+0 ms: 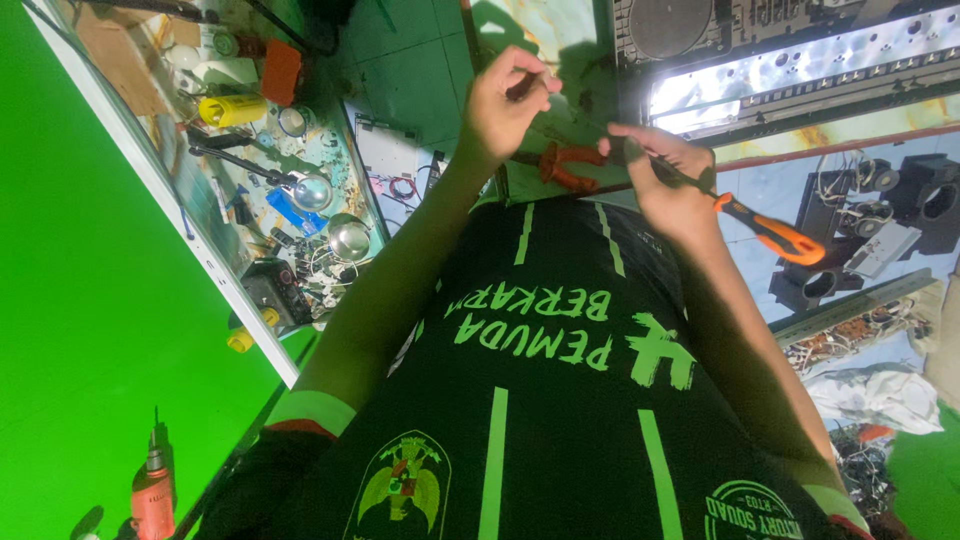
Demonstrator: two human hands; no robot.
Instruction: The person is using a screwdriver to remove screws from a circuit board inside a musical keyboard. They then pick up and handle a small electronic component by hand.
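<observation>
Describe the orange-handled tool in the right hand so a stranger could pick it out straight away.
Start at the dark shirt with green stripes. Above its right side, the right hand holds a screwdriver, its orange-and-black handle jutting out sideways. The red-handled pliers nearby lie unheld between both hands.

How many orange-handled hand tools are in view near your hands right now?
2. An orange-handled screwdriver is in the right hand, and orange-handled pliers lie on the bench just below the left hand. More may be hidden in the shelf clutter.
</observation>
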